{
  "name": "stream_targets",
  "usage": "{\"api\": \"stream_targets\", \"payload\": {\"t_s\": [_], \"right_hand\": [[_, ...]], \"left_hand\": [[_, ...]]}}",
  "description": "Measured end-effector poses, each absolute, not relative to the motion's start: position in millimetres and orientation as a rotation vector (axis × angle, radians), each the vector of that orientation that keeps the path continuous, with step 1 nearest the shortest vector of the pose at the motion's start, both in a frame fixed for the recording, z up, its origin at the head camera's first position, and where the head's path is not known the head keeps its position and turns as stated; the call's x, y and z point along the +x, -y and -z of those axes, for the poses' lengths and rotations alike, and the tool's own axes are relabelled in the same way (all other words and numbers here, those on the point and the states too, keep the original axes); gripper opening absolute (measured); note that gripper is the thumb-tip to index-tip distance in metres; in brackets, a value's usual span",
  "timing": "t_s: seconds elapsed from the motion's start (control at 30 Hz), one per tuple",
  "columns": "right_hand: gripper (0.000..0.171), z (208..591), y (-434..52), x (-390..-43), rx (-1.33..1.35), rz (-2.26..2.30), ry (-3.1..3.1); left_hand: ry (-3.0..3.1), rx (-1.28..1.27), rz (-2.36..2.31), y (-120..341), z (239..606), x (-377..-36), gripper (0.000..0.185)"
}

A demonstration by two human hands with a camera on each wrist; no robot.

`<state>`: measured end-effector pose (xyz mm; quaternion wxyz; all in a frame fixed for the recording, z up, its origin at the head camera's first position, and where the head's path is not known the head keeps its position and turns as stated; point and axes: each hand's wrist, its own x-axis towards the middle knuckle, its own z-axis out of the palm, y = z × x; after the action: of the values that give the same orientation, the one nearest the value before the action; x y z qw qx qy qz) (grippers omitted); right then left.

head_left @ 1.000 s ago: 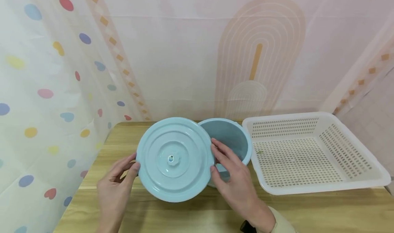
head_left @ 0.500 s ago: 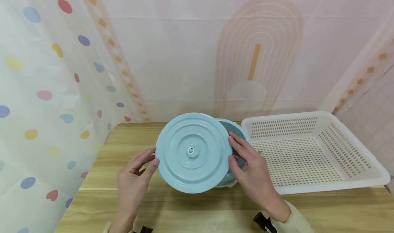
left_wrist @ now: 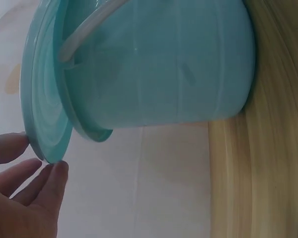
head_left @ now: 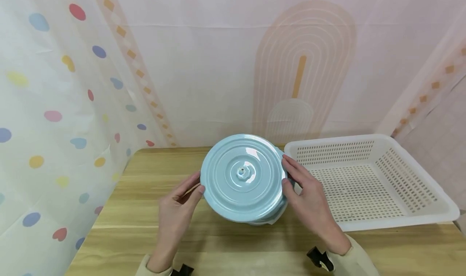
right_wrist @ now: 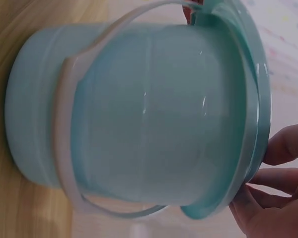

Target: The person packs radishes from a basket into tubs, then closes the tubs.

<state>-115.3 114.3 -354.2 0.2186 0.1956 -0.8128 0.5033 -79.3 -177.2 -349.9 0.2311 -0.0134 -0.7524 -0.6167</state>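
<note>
A round light-blue lid (head_left: pixel 225 197) with a small knob at its centre lies over the mouth of a light-blue bucket (right_wrist: pixel 139 114). From the head view it hides nearly all of the bucket. My left hand (head_left: pixel 178 211) pinches the lid's left edge between thumb and fingers. On that side the lid overhangs the bucket's rim, with a gap between them in the left wrist view. My right hand (head_left: pixel 309 199) grips the right edge, where lid and rim sit close together in the right wrist view. A pale carrying handle (right_wrist: pixel 64 114) hangs down the bucket's side.
A white perforated plastic basket (head_left: pixel 386 223) stands to the right of the bucket, close to my right hand. Both rest on a wooden table (head_left: pixel 138 215). A patterned cloth (head_left: pixel 211 73) hangs behind the table and down its left side.
Both hands have carried the lid rightward from beside the bucket to over its mouth. The bucket's inside, visible before, is now covered. The basket has stayed in place.
</note>
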Motion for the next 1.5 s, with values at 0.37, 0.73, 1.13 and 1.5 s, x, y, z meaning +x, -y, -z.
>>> {"api": "stream_targets", "payload": {"t_s": [0.37, 0.73, 1.13, 1.5], "right_hand": [[0.044, 359, -125, -123, 0.464, -1.343, 2.362], [0.044, 366, -129, -133, 0.43, -1.428, 2.407], [0.046, 367, -136, -131, 0.454, -1.364, 2.518], [0.047, 367, -148, -125, 0.552, -1.156, 2.536]], "left_hand": [[2.275, -0.122, 1.609, 168, 357, -82, 0.053], [2.556, -0.129, 1.485, 166, 358, -85, 0.09], [2.629, -0.139, 1.345, 164, 363, -87, 0.1], [2.703, -0.393, 1.017, 166, 368, -88, 0.1]]}}
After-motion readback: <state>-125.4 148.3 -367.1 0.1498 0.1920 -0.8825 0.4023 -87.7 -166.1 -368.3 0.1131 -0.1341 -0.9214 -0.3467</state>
